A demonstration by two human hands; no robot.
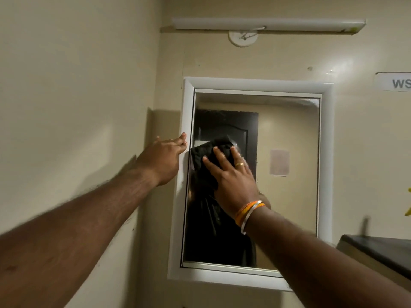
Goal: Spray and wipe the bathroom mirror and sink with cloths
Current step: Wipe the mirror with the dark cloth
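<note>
A white-framed mirror hangs on the beige wall ahead. My right hand lies flat with spread fingers on a dark cloth, pressing it against the left part of the glass. My left hand rests on the left side of the mirror frame, fingertips on its outer edge. The glass reflects a dark door and a dark-clothed figure. No sink or spray bottle is in view.
A tube light is mounted above the mirror. A paper sign is stuck to the wall at the right. A dark shelf or counter juts out at the lower right. The left wall runs close beside the mirror.
</note>
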